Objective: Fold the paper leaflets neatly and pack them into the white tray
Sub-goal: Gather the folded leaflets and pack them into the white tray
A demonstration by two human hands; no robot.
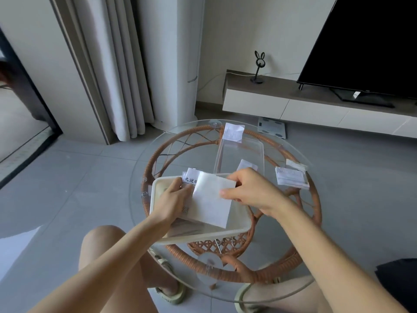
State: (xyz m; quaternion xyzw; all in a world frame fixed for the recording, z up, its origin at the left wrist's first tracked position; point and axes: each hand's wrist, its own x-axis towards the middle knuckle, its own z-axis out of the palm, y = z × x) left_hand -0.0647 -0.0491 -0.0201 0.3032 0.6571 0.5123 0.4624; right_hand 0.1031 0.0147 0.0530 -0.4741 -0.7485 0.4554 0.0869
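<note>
The white tray (158, 239) stands on the round glass table, close in front of me. My right hand (250, 192) pinches the right edge of a folded white leaflet (212, 203) above the tray. My left hand (174, 201) reaches into the tray and rests on printed leaflets (191, 178) that lean at its far side; its fingers are partly hidden behind the folded leaflet. More leaflets lie on the glass: a folded stack (292, 178) at the right, a small one (295, 164) behind it, and one (232, 131) at the far edge.
A clear plastic tray (259, 150) sits behind the white tray with a leaflet (247, 164) in it. The glass top (144, 154) rests on a rattan frame. My knees and sandals are under the near edge. A TV cabinet stands at the back right.
</note>
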